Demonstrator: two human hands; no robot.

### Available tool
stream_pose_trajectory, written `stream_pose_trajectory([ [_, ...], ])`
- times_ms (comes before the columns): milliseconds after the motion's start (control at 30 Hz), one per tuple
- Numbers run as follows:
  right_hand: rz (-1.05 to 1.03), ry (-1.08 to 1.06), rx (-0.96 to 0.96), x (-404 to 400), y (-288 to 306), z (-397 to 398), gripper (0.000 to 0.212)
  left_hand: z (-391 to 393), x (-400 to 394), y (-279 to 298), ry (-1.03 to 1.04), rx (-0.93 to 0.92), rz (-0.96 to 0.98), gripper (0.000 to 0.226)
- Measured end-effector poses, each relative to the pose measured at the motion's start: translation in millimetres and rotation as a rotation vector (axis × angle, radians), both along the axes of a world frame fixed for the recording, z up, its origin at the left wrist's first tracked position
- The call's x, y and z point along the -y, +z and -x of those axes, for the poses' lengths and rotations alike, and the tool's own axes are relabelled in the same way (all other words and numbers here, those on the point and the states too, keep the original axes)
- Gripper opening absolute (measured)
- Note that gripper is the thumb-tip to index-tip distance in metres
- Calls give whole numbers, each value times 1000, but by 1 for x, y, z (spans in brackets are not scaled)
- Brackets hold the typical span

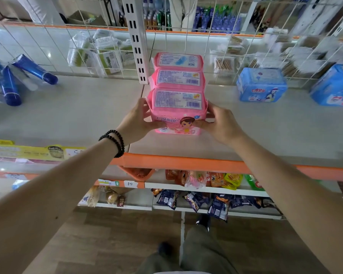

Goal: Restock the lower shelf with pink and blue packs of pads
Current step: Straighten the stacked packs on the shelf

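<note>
Grey shelf [87,115] carries a row of three pink packs [178,91]; your left hand [136,120] and right hand [219,124] clamp the nearest pack's sides, squaring the row, blue packs [261,85] well right.

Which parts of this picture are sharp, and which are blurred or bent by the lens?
Head view: the pink packs between the left hand and right hand are sharp, barcodes visible; the goods behind the wire grid look blurred; the wide lens curves the orange shelf edge.
</note>
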State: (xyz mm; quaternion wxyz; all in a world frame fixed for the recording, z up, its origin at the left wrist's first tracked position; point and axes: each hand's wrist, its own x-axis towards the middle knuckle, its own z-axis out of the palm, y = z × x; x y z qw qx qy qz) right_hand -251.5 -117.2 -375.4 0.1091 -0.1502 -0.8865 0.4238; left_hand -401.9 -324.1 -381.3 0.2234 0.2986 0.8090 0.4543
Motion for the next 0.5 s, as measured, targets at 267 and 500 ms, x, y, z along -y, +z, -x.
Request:
stream_pose_trajectory([
  [267, 0, -20, 34, 11, 2, -10, 61, -10, 9, -5, 14, -145, 102, 76],
  [500, -41, -155, 232, 22, 11, -33, 115, -41, 27, 5, 103, -228, 191, 90],
])
